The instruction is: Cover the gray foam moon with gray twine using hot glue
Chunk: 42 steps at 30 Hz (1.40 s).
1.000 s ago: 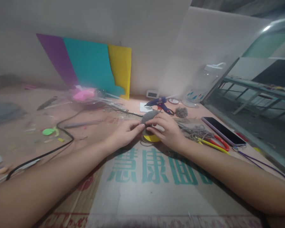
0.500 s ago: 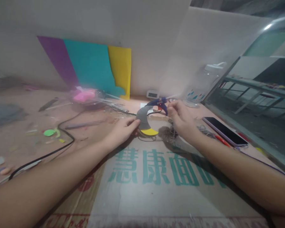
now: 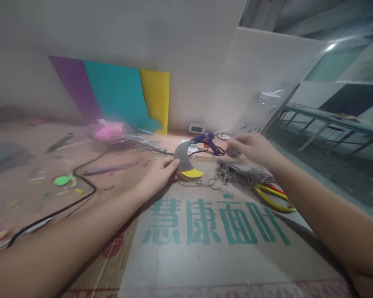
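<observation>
My left hand [image 3: 160,171] pinches a crescent-shaped piece [image 3: 182,155] between thumb and fingers, just above the cardboard. Most of the crescent is covered in grey string; its lower tip is bare yellow. My right hand [image 3: 255,149] is closed, thumb and fingertips together, with a small bundle of grey string [image 3: 233,153] at the fingertips. Behind the crescent lies a dark blue glue gun [image 3: 209,142] with a small red light. Loose grey string [image 3: 248,176] is heaped below my right hand, over part of a pair of scissors with yellow handles [image 3: 275,203].
The printed cardboard sheet [image 3: 199,265] covers the front of the table. A black cable [image 3: 71,200] curves across the left. Behind are a pink item in clear plastic [image 3: 108,130], a small white digital device [image 3: 196,128], a coloured panel [image 3: 115,91] and a clear bottle [image 3: 264,109].
My right hand has moved to the right, away from the crescent, and the string bundle has gone with it. The yellow scissors handles now show. My left hand still holds the crescent.
</observation>
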Each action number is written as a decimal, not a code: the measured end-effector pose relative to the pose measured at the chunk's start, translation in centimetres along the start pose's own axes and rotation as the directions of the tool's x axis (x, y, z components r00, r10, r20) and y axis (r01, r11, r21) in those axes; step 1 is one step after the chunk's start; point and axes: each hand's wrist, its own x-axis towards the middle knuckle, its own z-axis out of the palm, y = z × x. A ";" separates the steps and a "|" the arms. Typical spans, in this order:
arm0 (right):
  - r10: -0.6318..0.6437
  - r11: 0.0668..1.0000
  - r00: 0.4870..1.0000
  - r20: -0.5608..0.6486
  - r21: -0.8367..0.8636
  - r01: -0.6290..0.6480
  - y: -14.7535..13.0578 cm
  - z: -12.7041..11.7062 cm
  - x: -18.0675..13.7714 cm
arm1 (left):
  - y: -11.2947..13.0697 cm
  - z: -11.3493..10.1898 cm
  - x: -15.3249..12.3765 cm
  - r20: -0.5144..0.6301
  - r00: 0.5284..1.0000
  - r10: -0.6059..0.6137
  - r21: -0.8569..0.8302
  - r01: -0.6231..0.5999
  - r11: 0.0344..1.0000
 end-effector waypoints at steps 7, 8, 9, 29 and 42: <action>-0.057 0.994 0.991 0.125 -0.087 0.068 0.0 0.6 -0.9 | -0.2 0.0 0.1 -0.016 1.000 -0.005 -0.019 0.005 1.000; -0.067 0.993 0.991 0.112 -0.090 0.078 0.3 0.9 -0.7 | -0.3 0.0 0.1 -0.013 1.000 -0.003 -0.015 0.003 1.000; -0.074 0.993 0.992 0.099 -0.088 0.083 0.8 1.4 -0.5 | -0.3 0.0 0.2 -0.008 1.000 -0.001 -0.013 0.001 1.000; 0.114 0.993 0.988 0.105 0.005 -0.116 1.9 8.5 6.7 | 0.0 0.0 0.1 0.013 1.000 0.018 0.026 -0.018 0.999; 0.074 0.939 0.991 0.112 0.326 -0.107 -1.1 5.3 2.7 | 0.5 0.1 -0.3 -0.016 0.998 -0.063 -0.100 0.061 0.993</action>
